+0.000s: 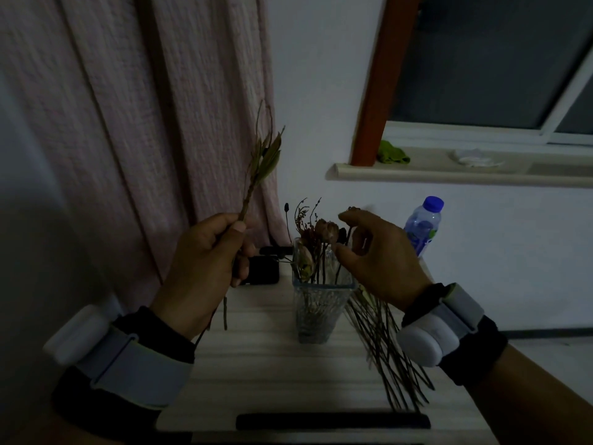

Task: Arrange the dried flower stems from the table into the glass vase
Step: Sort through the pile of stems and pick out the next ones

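Stem in hand: left hand (205, 255) has its grip closed round a leafy dried stem (256, 175), held upright and well above the bench (266, 364), left of the vase.
Right hand: right hand (375, 255) hovers at the flower heads in the vase, fingers loosely curled; the thumb and forefinger seem to pinch a thin stem (343, 248), though the dim light leaves this uncertain.
Vase: square glass vase (317, 313) stands mid-bench, already holding several dried flowers (321, 232).
Remaining stems: loose bundle of dried stems (385, 345) lies on the bench just right of the vase.
Handling: stems look very light, stiff and brittle; leaves and heads would likely crumble if squeezed.
Where to hold: low on the bare stalk, as the left hand does, keeping clear of the foliage.
Risk: glass vase seems narrow and light-loaded; a sideways push on the stems could tip it.
Nearby: plastic water bottle (423, 224) stands behind, a dark phone (261, 269) lies left of the vase.
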`<action>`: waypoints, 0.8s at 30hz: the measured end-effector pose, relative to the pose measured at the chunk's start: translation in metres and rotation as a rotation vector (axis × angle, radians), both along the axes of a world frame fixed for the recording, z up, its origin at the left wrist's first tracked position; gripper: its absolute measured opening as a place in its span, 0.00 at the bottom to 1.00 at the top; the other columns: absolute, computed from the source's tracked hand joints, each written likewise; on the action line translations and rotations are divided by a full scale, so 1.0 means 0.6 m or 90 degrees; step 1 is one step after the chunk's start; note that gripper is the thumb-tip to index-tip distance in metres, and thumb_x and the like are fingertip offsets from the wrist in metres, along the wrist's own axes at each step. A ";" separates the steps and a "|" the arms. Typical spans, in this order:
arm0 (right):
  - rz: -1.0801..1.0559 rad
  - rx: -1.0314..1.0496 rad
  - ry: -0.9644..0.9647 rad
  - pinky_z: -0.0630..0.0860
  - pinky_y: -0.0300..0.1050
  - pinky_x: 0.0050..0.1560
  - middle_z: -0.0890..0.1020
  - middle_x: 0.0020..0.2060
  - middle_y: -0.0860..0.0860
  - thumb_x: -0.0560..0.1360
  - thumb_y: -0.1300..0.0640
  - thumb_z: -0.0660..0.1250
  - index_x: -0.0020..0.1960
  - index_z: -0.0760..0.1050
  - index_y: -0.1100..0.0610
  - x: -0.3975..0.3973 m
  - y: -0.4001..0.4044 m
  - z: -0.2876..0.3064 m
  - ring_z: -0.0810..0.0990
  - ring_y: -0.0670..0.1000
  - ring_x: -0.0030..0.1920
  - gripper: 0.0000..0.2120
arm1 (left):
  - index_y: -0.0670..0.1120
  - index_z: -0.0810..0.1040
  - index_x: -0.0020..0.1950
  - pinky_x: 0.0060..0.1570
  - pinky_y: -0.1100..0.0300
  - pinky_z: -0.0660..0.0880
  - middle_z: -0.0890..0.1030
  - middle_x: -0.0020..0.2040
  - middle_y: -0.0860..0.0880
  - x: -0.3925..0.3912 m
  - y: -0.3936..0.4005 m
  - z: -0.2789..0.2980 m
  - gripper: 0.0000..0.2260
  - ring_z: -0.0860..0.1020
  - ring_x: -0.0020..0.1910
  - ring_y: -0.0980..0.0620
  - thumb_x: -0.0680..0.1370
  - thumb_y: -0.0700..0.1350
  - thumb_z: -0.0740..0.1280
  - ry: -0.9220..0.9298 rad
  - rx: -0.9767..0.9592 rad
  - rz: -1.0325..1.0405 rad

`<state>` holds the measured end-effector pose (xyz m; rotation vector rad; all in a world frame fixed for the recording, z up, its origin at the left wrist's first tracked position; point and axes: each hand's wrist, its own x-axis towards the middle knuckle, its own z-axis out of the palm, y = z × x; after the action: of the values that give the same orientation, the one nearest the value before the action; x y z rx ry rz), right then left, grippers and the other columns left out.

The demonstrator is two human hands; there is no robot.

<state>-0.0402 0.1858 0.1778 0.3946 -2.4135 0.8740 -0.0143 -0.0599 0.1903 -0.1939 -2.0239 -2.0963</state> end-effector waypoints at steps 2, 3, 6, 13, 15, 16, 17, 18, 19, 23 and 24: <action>0.004 0.070 0.007 0.78 0.46 0.44 0.73 0.32 0.41 0.73 0.50 0.72 0.67 0.73 0.48 -0.001 -0.006 0.009 0.77 0.45 0.37 0.23 | 0.46 0.80 0.53 0.24 0.61 0.65 0.77 0.33 0.48 0.001 0.000 0.001 0.09 0.71 0.26 0.50 0.82 0.42 0.59 0.002 -0.001 -0.003; 0.006 0.095 0.007 0.77 0.45 0.44 0.72 0.32 0.40 0.73 0.50 0.72 0.68 0.72 0.48 -0.002 -0.010 0.012 0.77 0.45 0.39 0.24 | 0.47 0.80 0.53 0.24 0.61 0.65 0.77 0.33 0.48 0.001 0.000 0.001 0.10 0.71 0.27 0.50 0.82 0.42 0.59 0.002 -0.002 -0.004; 0.012 0.132 0.013 0.69 0.41 0.42 0.67 0.32 0.35 0.74 0.50 0.71 0.69 0.72 0.48 -0.003 -0.017 0.017 0.71 0.41 0.39 0.25 | 0.50 0.81 0.51 0.24 0.61 0.66 0.77 0.33 0.48 0.003 -0.002 0.001 0.11 0.71 0.27 0.50 0.82 0.42 0.59 0.000 0.000 -0.007; 0.002 0.138 0.017 0.67 0.39 0.40 0.67 0.33 0.36 0.74 0.52 0.71 0.63 0.77 0.51 -0.004 -0.022 0.020 0.70 0.42 0.37 0.18 | 0.45 0.79 0.53 0.23 0.61 0.65 0.77 0.32 0.50 0.002 -0.003 -0.001 0.09 0.71 0.27 0.50 0.82 0.42 0.59 -0.003 -0.006 -0.001; -0.015 0.124 0.025 0.69 0.41 0.41 0.69 0.35 0.37 0.73 0.52 0.71 0.63 0.77 0.52 -0.006 -0.018 0.017 0.71 0.43 0.37 0.19 | 0.45 0.80 0.54 0.23 0.61 0.65 0.77 0.32 0.49 0.002 -0.004 -0.002 0.09 0.71 0.27 0.50 0.82 0.42 0.59 -0.002 -0.006 -0.001; -0.022 0.121 0.028 0.71 0.42 0.41 0.68 0.34 0.37 0.73 0.51 0.71 0.62 0.77 0.51 -0.005 -0.015 0.015 0.72 0.43 0.37 0.18 | 0.45 0.80 0.54 0.23 0.61 0.65 0.77 0.32 0.49 0.002 -0.004 -0.003 0.10 0.71 0.27 0.50 0.82 0.42 0.59 -0.001 -0.006 -0.002; -0.027 0.120 0.030 0.74 0.43 0.41 0.68 0.34 0.37 0.73 0.51 0.71 0.62 0.78 0.51 -0.004 -0.013 0.013 0.72 0.43 0.36 0.18 | 0.46 0.80 0.54 0.23 0.61 0.65 0.77 0.32 0.49 0.002 -0.004 -0.004 0.10 0.71 0.27 0.50 0.82 0.42 0.59 0.001 -0.005 -0.002; -0.030 0.120 0.030 0.76 0.45 0.41 0.68 0.33 0.37 0.73 0.50 0.71 0.61 0.78 0.51 -0.002 -0.010 0.011 0.73 0.44 0.36 0.17 | 0.46 0.80 0.54 0.23 0.61 0.65 0.77 0.32 0.49 0.002 -0.004 -0.005 0.10 0.71 0.27 0.50 0.82 0.42 0.59 0.001 -0.004 -0.002; -0.031 0.117 0.032 0.79 0.48 0.41 0.69 0.34 0.38 0.73 0.50 0.72 0.61 0.77 0.51 0.002 -0.007 0.010 0.74 0.45 0.36 0.17 | 0.46 0.80 0.53 0.23 0.61 0.65 0.77 0.32 0.49 0.002 -0.004 -0.005 0.10 0.70 0.26 0.50 0.82 0.42 0.59 0.001 -0.002 -0.002; -0.052 0.096 0.048 0.80 0.51 0.38 0.78 0.39 0.46 0.72 0.50 0.73 0.60 0.78 0.51 0.016 0.006 0.003 0.77 0.45 0.36 0.18 | 0.45 0.79 0.54 0.23 0.61 0.65 0.77 0.33 0.49 0.003 -0.001 -0.006 0.09 0.71 0.26 0.51 0.82 0.41 0.59 -0.006 -0.005 -0.002; -0.059 0.086 0.046 0.80 0.50 0.38 0.79 0.39 0.47 0.71 0.50 0.74 0.60 0.78 0.51 0.018 0.009 0.002 0.77 0.45 0.36 0.18 | 0.45 0.79 0.54 0.24 0.61 0.65 0.77 0.33 0.49 0.003 -0.001 -0.007 0.09 0.71 0.26 0.51 0.82 0.41 0.59 -0.008 -0.005 -0.002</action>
<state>-0.0292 0.1911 0.1789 0.3555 -2.4107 0.6480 -0.0123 -0.0603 0.1862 -0.1859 -2.0411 -2.0960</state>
